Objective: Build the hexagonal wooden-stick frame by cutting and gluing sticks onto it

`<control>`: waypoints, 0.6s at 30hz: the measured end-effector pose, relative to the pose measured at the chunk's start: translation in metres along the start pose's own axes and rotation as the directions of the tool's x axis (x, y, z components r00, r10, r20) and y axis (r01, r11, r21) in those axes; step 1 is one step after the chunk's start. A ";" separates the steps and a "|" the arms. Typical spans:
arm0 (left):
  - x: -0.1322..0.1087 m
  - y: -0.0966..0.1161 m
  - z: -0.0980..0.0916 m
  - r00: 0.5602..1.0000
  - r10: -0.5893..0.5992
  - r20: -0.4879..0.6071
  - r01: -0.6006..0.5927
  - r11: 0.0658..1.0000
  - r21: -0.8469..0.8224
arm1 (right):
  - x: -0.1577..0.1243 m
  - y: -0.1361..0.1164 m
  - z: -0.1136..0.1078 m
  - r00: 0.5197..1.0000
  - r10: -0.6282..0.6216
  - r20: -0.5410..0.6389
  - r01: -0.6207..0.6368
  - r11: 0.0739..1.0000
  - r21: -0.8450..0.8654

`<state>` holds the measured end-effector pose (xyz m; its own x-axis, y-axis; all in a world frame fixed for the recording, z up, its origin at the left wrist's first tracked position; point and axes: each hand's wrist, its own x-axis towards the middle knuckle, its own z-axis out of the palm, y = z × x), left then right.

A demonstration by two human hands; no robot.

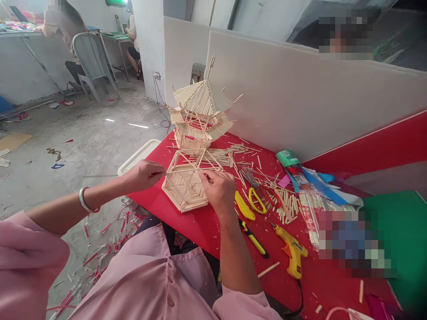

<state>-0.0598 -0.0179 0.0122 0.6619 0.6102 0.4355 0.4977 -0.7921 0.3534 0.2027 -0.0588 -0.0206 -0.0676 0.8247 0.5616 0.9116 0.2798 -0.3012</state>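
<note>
A thin wooden stick is stretched level between my two hands, above a hexagonal stick panel on the red table. Its left end is pinched in my left hand; the fingers of my right hand close on its right end. Upright sticks rise from the panel's far side. Behind it stands a pagoda-like stick model with a pointed roof. Loose sticks lie between the model and the panel.
On the red table, right of my hands, are a yellow glue gun, a cutter, yellow-handled scissors and bagged sticks. A white partition stands behind. Two people sit at the far left.
</note>
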 end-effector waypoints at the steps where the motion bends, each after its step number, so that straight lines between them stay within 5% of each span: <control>1: 0.000 0.000 0.000 1.000 -0.001 0.003 0.001 1.000 0.000 | 0.000 0.000 0.000 1.000 0.001 -0.001 -0.001 1.000 0.001; 18: 0.002 -0.004 0.000 1.000 0.022 0.003 -0.022 1.000 -0.003 | -0.001 -0.001 -0.002 1.000 0.013 0.020 -0.013 1.000 0.007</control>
<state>-0.0606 -0.0129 0.0115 0.6745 0.5927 0.4402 0.4815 -0.8051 0.3464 0.2024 -0.0604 -0.0194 -0.0638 0.8379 0.5421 0.9094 0.2725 -0.3141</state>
